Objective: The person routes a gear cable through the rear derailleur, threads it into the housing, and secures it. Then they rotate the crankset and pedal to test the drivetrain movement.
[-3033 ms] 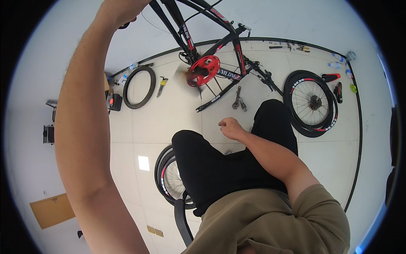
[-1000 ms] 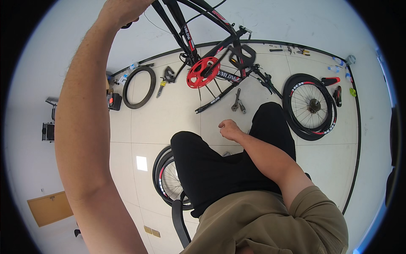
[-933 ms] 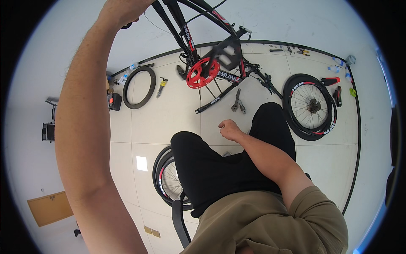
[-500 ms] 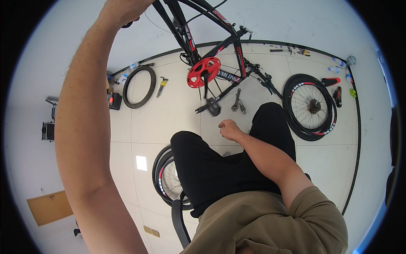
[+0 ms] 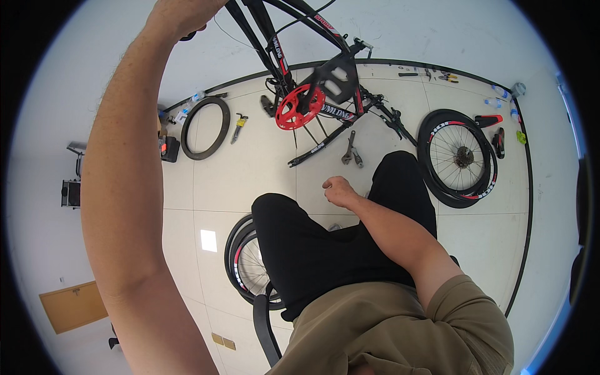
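Observation:
At the top edge, my left hand (image 5: 178,15) is closed beside the black bicycle frame (image 5: 342,57); a small dark piece shows under its fingers, and most of the grip is cut off. My right hand (image 5: 340,191) hangs between my knees with its fingers curled in, seemingly holding nothing, apart from the bicycle. The red chainring (image 5: 289,112) sits at the frame's bottom bracket. A black pedal (image 5: 338,81), slightly blurred, stands up and right of it. The other pedal (image 5: 267,106) shows to its left.
An adjustable wrench (image 5: 349,150) and another tool (image 5: 357,159) lie on the floor ahead of my right hand. A wheel (image 5: 459,157) lies to the right, another wheel (image 5: 247,262) beside my left leg. A loose tyre (image 5: 186,134) and a yellow-handled tool (image 5: 238,129) lie far left.
The crank has turned: the near pedal has swung from below the chainring to above and right of it, and the far pedal now shows on the left. Both hands look unmoved.

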Tool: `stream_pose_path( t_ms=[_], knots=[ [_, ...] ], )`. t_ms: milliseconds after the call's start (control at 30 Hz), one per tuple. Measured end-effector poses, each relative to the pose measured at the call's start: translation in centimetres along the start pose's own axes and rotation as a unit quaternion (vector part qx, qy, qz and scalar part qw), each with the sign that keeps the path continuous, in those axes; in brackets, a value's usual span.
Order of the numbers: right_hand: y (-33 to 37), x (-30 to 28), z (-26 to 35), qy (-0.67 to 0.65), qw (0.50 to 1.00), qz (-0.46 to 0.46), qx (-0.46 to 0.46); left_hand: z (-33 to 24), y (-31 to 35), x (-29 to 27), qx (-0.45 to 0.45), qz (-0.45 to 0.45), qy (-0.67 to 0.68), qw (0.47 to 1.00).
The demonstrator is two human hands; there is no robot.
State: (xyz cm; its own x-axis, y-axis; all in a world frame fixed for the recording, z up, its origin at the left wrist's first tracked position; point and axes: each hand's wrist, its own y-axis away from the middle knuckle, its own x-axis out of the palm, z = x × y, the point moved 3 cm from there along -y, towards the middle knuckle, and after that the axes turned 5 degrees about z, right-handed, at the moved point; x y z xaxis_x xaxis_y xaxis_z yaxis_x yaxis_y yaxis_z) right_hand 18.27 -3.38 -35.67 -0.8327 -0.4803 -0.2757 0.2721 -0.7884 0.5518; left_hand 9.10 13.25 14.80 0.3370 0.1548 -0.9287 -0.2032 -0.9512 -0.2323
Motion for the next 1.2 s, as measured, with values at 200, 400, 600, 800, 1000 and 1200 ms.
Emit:
stream_pose_path(
  t_ms=[200,400,600,800,1000,1200],
  knots=[
    [0.05,0.03,0.07,0.006,1.0,-0.008,-0.004,0.01,-0.01,-0.14,0.009,-0.005,-0.021,1.0],
    [0.16,-0.06,0.34,0.01,1.0,0.0,0.0,-0.05,-0.11,0.06,-0.016,-0.008,-0.022,1.0],
    [0.27,-0.03,0.46,-0.001,1.0,0.004,0.008,-0.17,-0.17,0.06,-0.035,-0.006,-0.024,0.999],
    [0.21,-0.17,0.37,0.0,1.0,0.013,0.003,-0.23,-0.17,0.16,-0.032,-0.008,-0.023,0.999],
    [-0.15,0.02,-0.12,-0.004,1.0,-0.005,0.002,-0.47,-0.08,0.15,-0.028,-0.009,-0.018,0.999],
    [0.09,0.01,0.3,0.009,1.0,-0.004,0.008,-0.39,0.12,0.09,-0.033,-0.008,-0.013,0.999]
  ],
)
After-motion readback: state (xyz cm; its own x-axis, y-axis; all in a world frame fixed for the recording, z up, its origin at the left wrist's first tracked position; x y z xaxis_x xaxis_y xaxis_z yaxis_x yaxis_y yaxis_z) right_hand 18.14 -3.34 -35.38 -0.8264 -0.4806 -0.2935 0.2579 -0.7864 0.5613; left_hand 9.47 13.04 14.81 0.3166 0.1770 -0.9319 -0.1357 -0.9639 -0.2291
